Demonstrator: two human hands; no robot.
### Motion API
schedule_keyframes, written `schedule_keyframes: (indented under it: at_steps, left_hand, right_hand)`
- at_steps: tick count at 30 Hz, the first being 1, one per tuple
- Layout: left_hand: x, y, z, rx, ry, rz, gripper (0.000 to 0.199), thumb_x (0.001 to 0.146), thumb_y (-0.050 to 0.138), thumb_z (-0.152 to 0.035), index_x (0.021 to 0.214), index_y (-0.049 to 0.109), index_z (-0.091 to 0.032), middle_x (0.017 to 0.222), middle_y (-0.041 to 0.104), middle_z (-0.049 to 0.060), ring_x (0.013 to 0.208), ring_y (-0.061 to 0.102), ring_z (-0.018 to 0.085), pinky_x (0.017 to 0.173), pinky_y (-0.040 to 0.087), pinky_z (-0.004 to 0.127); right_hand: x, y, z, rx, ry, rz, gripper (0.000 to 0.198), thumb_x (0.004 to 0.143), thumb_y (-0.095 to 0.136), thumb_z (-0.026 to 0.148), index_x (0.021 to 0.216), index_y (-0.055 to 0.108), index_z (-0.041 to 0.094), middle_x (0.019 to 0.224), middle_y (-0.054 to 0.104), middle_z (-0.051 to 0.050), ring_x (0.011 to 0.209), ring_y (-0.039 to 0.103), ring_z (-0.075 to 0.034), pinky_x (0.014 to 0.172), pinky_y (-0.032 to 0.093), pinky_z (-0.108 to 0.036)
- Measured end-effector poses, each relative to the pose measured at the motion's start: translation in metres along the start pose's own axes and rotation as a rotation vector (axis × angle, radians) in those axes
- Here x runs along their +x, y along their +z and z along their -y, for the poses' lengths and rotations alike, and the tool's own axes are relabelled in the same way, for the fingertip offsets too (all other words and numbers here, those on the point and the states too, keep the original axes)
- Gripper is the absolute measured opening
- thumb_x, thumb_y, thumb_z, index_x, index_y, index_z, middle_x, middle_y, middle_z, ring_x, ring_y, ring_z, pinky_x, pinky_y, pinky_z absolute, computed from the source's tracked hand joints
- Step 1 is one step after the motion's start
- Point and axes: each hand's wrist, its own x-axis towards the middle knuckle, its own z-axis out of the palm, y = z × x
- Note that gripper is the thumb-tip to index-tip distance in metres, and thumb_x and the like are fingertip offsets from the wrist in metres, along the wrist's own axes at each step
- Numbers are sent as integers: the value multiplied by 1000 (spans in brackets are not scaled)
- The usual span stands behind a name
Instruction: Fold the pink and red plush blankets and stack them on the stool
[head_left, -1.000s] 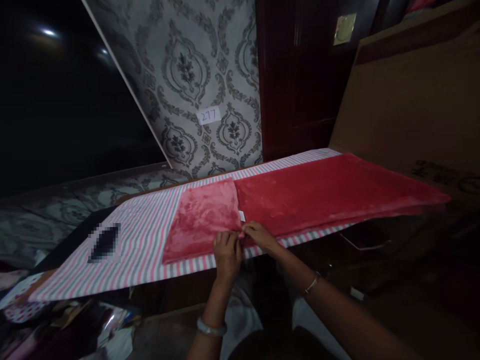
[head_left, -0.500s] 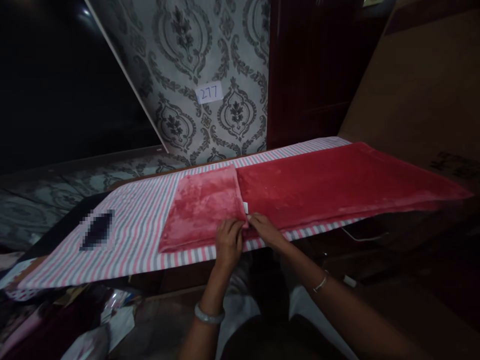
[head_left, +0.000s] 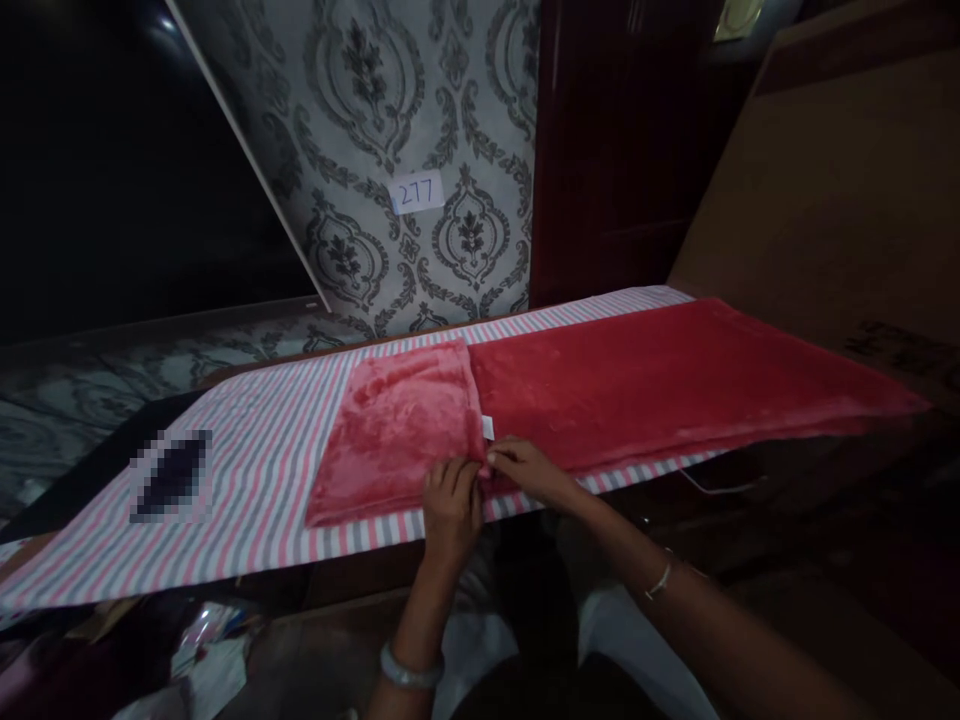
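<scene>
A red plush blanket [head_left: 615,380] lies lengthwise on a striped cloth [head_left: 262,450]. Its left end is folded over to the right as a paler flap [head_left: 397,430], and a small white tag [head_left: 487,428] shows at the flap's edge. My right hand [head_left: 529,470] pinches the near corner of that flap between thumb and fingers. Just left of it, my left hand [head_left: 454,505] is closed on the near edge of the same flap, fingers together on top. The thumb side of the left hand is partly hidden.
A dark screen [head_left: 135,170] leans at the back left, against patterned wallpaper. A large cardboard sheet [head_left: 847,190] stands at the right. A blurred-out dark patch [head_left: 172,477] is on the striped cloth. Loose items [head_left: 214,655] lie below the table's left front edge.
Both hands stay at the flap's near corner with little movement. The view has shifted slightly, so the blanket and table appear a bit lower.
</scene>
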Motion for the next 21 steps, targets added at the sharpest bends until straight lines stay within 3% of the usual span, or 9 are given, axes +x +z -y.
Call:
schedule_keyframes:
  at_steps: [4, 9, 15, 21]
  left_hand:
    - [-10, 5, -4, -14, -38, -73, 25, 91, 51, -12, 112, 63, -17, 108, 71, 10, 97, 60, 24, 85, 45, 39]
    - [-16, 5, -6, -7, -57, -91, 27, 89, 55, -18, 115, 61, -18, 111, 68, 12, 102, 59, 26, 89, 45, 41]
    - [-16, 10, -7, 44, -101, -109, 26, 91, 56, -18, 115, 62, -21, 103, 68, 10, 95, 60, 23, 84, 46, 39]
    - [-26, 17, -3, 67, -163, -59, 28, 91, 53, -18, 117, 64, -22, 108, 68, 11, 99, 60, 25, 87, 46, 39]
  right_hand:
    - [32, -28, -3, -139, -56, -48, 15, 80, 62, 24, 75, 75, 19, 74, 70, -1, 72, 61, -17, 71, 46, -28]
    - [103, -52, -22, -211, 42, -200, 23, 76, 60, 12, 89, 77, 18, 84, 75, -4, 78, 67, -20, 78, 53, -32]
    - [185, -54, -40, -297, 36, -261, 43, 72, 63, 4, 112, 74, 17, 112, 72, -12, 103, 65, -25, 96, 48, -37]
    - [240, -46, -51, -273, 12, -216, 57, 71, 70, 8, 126, 68, 19, 115, 70, -11, 98, 65, -22, 94, 48, -35]
